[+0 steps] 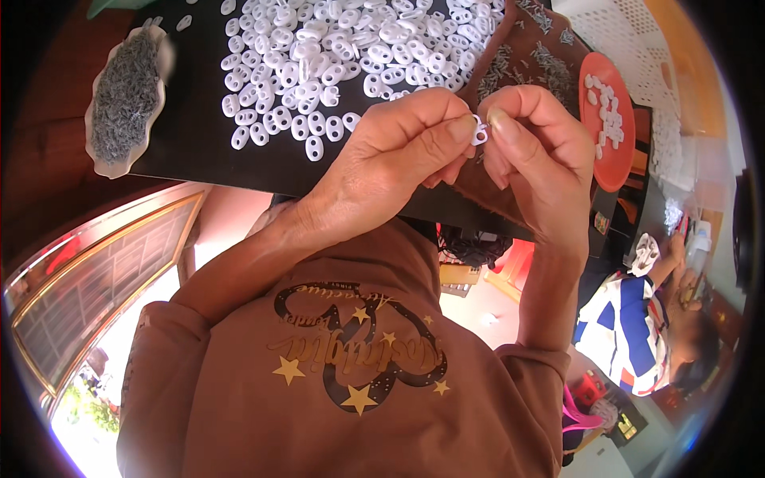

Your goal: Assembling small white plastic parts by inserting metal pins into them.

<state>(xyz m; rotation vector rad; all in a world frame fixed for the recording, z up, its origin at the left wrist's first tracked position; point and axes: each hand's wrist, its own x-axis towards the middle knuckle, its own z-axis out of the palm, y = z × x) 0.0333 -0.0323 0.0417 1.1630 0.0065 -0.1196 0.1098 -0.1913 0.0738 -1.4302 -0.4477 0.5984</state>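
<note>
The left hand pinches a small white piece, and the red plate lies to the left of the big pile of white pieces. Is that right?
Not quite: the head view shows the red plate to the right of the big pile. The left hand does pinch a small white piece.

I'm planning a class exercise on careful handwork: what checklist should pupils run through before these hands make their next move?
1. Left hand pinches the small white piece: ok.
2. Right hand close beside that piece: ok.
3. Right hand holding a grey bit: cannot tell, too small.
4. Loose white pieces on the black table: ok.
5. Grey bits on the brown cloth: ok.
6. Orange plate holding white pieces: ok.
</note>
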